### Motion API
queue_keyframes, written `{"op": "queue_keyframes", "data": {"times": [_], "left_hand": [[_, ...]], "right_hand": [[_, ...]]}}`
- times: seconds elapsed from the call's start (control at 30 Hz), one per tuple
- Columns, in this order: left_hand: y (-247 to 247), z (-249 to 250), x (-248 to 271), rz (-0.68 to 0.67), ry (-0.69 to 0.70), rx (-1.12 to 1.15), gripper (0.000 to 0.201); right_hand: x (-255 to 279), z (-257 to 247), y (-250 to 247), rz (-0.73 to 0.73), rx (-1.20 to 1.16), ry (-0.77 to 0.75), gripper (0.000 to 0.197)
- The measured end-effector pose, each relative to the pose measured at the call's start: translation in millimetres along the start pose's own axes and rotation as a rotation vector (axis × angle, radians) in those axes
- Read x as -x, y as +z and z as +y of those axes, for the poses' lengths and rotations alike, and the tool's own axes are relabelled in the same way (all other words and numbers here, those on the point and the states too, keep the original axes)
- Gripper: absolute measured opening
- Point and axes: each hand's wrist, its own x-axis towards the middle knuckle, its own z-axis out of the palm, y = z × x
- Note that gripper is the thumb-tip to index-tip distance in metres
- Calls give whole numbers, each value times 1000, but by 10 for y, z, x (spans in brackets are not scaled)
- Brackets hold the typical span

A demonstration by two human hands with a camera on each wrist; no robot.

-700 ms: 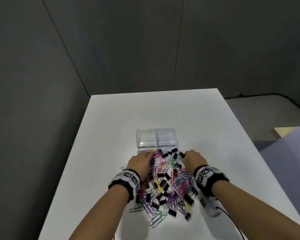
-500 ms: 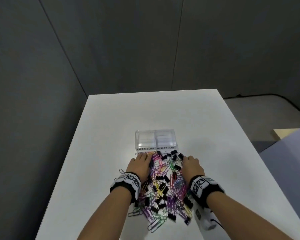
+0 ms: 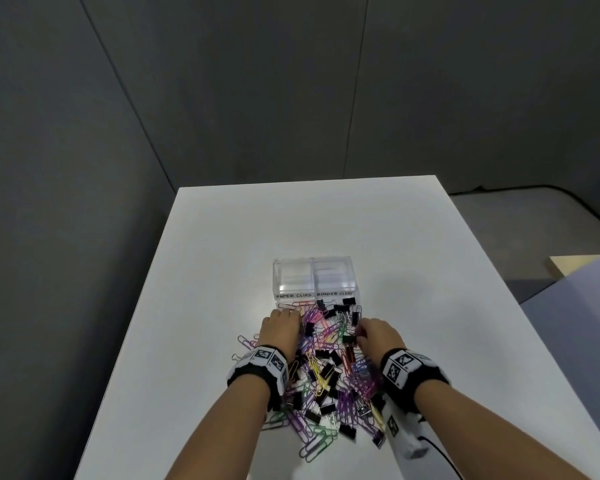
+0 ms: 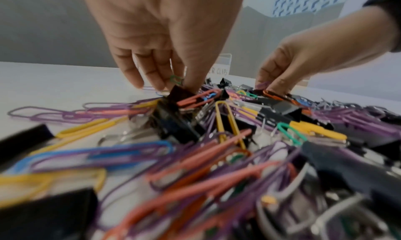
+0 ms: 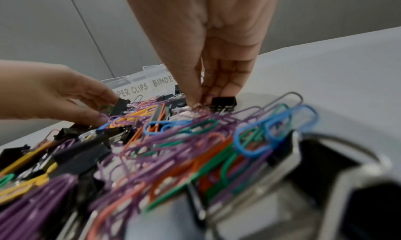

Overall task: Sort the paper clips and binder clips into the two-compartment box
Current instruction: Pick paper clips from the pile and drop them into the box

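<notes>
A clear two-compartment box (image 3: 333, 295) stands mid-table, labelled PAPER CLIPS on the left and BINDER CLIPS on the right; both halves look empty. In front of it lies a mixed pile (image 3: 326, 372) of coloured paper clips and black binder clips. My left hand (image 3: 279, 329) reaches down into the pile's far left; its fingertips pinch a green paper clip (image 4: 176, 79) and touch a black binder clip (image 4: 179, 93). My right hand (image 3: 374, 336) is at the far right, thumb and fingers pinched on a purple paper clip (image 5: 210, 95) beside a black binder clip (image 5: 223, 103).
The white table (image 3: 222, 271) has bare surface left, right and beyond the box. Grey walls surround it. A white device with a cable (image 3: 406, 441) hangs under my right wrist. A few loose paper clips (image 3: 245, 341) lie left of my left hand.
Both hands stay at the pile's far end. My right hand has shifted slightly left and toward me.
</notes>
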Motion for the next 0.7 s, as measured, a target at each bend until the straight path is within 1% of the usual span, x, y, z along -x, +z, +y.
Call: {"op": "queue_keyframes", "data": {"times": [0.07, 0.17, 0.27, 0.37, 0.47, 0.5, 0.57, 0.6, 0.67, 0.7], "left_hand": [[-17, -18, -18, -16, -11, 61, 38], [-43, -57, -28, -53, -45, 247, 33], [-80, -117, -15, -43, -81, 391, 28], [-116, -202, 2, -30, -105, 495, 25], [-134, -265, 30, -27, -134, 560, 22], [-139, -272, 36, -21, -141, 574, 23], [-156, -270, 45, -2, -158, 616, 21], [-158, -267, 44, 8, -169, 646, 18], [-145, -259, 35, 18, -191, 691, 13], [-139, -253, 32, 16, -203, 696, 13]], "right_hand": [[-6, 15, -50, -26, -23, -23, 21], [-18, 35, -105, -73, -66, -61, 23], [-31, 63, -136, -100, -129, -73, 25], [-67, 120, -171, -64, -261, -18, 22], [-78, 171, -181, -93, -509, 51, 20], [-74, 174, -187, -98, -538, 63, 21], [-87, 175, -194, -71, -504, 56, 25], [-94, 175, -190, -46, -475, 51, 23], [-99, 175, -175, -43, -465, 70, 12], [-101, 182, -167, -50, -447, 85, 13]]}}
